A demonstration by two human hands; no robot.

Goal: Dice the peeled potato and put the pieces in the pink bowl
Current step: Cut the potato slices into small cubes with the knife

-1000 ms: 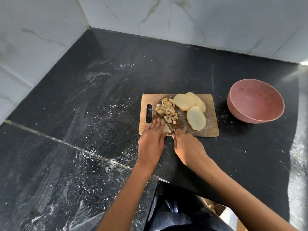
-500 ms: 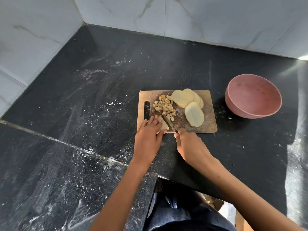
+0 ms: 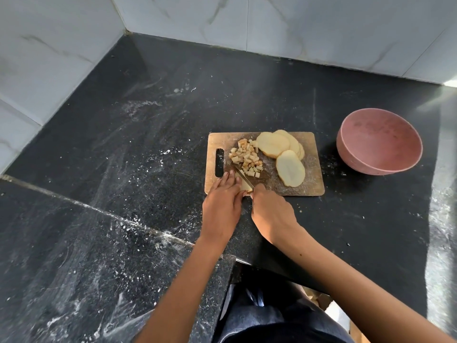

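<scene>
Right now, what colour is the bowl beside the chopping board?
Pink, a dusty matte shade. The bowl shows best in the head view, right of the board.

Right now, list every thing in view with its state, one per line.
Left hand: flat, pressing a potato slice on the board.
Right hand: gripping the knife.
Knife: blade on the slice under the left hand.
Potato cubes: piled on the board.
Potato slices: uncut, overlapping.
Cutting board: flat on the counter.
Pink bowl: upright, empty.

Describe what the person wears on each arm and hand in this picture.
Nothing shows on either: the left hand and right hand are bare, with no gloves, rings, watch or bracelets in view. Both forearms are bare too, with no sleeve anywhere in the frame.
</scene>
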